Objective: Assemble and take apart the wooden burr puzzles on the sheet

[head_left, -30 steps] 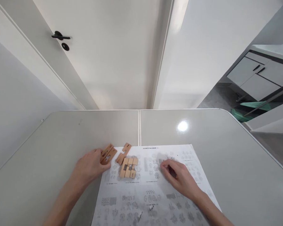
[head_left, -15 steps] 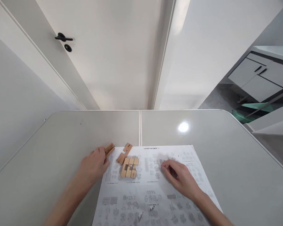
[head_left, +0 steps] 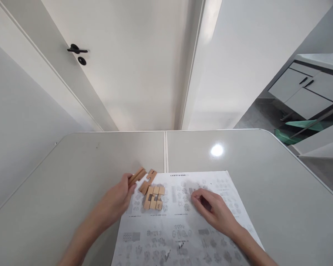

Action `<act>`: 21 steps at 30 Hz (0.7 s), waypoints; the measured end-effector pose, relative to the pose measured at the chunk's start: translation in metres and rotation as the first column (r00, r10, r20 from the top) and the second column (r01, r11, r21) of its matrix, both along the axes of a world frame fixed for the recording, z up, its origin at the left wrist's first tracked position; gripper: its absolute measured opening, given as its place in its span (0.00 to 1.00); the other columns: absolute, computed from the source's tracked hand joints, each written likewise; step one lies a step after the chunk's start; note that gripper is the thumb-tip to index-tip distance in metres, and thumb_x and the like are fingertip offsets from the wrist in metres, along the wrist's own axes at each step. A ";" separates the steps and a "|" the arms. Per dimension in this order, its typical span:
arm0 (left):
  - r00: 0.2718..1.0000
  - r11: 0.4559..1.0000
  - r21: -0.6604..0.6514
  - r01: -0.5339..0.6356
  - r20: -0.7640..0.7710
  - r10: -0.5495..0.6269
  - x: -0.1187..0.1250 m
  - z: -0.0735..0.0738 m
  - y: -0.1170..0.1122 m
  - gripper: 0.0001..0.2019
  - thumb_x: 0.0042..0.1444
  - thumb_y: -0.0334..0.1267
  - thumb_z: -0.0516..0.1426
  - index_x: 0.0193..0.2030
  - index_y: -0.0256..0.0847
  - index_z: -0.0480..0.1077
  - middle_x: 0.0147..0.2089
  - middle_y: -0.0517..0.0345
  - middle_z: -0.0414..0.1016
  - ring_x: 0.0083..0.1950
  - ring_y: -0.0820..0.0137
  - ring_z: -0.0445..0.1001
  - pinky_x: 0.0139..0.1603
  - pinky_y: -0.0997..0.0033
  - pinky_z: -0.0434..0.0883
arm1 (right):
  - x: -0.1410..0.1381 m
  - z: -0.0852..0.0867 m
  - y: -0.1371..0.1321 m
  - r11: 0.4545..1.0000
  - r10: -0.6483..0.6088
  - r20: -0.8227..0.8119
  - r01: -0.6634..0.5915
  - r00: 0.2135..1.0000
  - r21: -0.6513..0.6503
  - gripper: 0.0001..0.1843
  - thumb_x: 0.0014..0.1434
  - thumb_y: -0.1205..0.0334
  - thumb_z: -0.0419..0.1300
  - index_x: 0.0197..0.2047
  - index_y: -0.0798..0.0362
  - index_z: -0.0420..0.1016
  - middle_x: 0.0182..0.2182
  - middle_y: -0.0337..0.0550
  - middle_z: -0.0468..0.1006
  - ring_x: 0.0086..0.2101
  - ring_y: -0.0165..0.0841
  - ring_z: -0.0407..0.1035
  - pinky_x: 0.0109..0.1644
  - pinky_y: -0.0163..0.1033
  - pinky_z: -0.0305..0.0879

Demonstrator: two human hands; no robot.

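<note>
My left hand [head_left: 117, 200] is closed around a notched wooden puzzle piece [head_left: 137, 176], lifted a little above the table's surface at the sheet's top left corner. Just right of it a second notched wooden piece [head_left: 148, 181] lies flat. Below that sits a partly assembled cluster of wooden blocks [head_left: 154, 197] on a printed instruction sheet [head_left: 183, 221]. My right hand [head_left: 214, 211] rests on the sheet to the right of the cluster, fingers curled loosely with fingertips on the paper, holding nothing.
The grey table [head_left: 72, 173] has a seam [head_left: 165, 151] down its middle and a rounded far right corner. A white door with a black handle [head_left: 77, 50] stands behind. Grey cabinets [head_left: 305, 92] are at the right.
My left hand picked up the wooden piece from the table and moved it right, toward the other pieces. My right hand stayed on the sheet.
</note>
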State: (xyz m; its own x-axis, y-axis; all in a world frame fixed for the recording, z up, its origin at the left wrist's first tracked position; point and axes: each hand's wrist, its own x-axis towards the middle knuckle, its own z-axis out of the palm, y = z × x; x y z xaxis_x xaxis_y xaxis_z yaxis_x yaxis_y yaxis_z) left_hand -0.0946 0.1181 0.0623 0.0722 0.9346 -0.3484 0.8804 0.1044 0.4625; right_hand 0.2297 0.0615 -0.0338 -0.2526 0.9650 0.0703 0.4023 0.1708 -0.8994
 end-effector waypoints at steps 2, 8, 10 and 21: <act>0.980 0.990 -0.089 0.105 0.178 -0.088 0.020 0.006 -0.013 0.18 0.71 0.53 0.44 0.57 0.47 0.63 0.46 0.52 0.82 0.42 0.58 0.80 0.38 0.63 0.72 | -0.002 0.003 -0.003 0.998 -0.008 -0.131 -0.001 0.991 -0.068 0.14 0.75 0.50 0.54 0.41 0.48 0.74 0.30 0.41 0.73 0.28 0.35 0.64 0.30 0.39 0.59; 0.877 0.909 -0.158 0.387 0.367 -0.310 0.088 0.012 -0.048 0.16 0.73 0.52 0.46 0.57 0.46 0.63 0.48 0.50 0.78 0.45 0.59 0.77 0.46 0.62 0.70 | -0.011 0.010 -0.011 0.948 0.034 -0.578 -0.209 0.815 -0.239 0.27 0.70 0.38 0.61 0.63 0.46 0.70 0.31 0.39 0.73 0.29 0.34 0.67 0.36 0.40 0.64; 0.852 0.882 -0.181 0.434 0.402 -0.336 0.101 0.010 -0.054 0.15 0.74 0.51 0.46 0.55 0.45 0.64 0.49 0.48 0.78 0.47 0.58 0.77 0.46 0.61 0.70 | -0.012 0.010 -0.012 0.934 0.012 -0.602 -0.224 0.798 -0.278 0.25 0.68 0.38 0.62 0.56 0.48 0.75 0.28 0.37 0.71 0.27 0.33 0.66 0.34 0.39 0.63; 0.997 0.981 0.180 0.068 -0.041 -0.061 0.063 -0.012 -0.010 0.17 0.73 0.49 0.45 0.50 0.43 0.70 0.45 0.50 0.79 0.44 0.59 0.79 0.46 0.60 0.72 | -0.013 -0.005 -0.006 0.833 -0.422 -0.688 -0.048 0.590 -0.551 0.29 0.63 0.37 0.68 0.28 0.50 0.63 0.21 0.32 0.61 0.21 0.27 0.52 0.27 0.36 0.51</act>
State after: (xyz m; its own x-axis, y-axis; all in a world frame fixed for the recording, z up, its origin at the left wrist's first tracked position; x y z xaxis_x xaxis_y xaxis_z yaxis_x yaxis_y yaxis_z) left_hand -0.0320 0.1084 0.0503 0.1252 0.9762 -0.1770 0.8987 -0.0360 0.4371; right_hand 0.2170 0.0557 -0.0393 -0.1384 0.9355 -0.3250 -0.4955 -0.3495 -0.7952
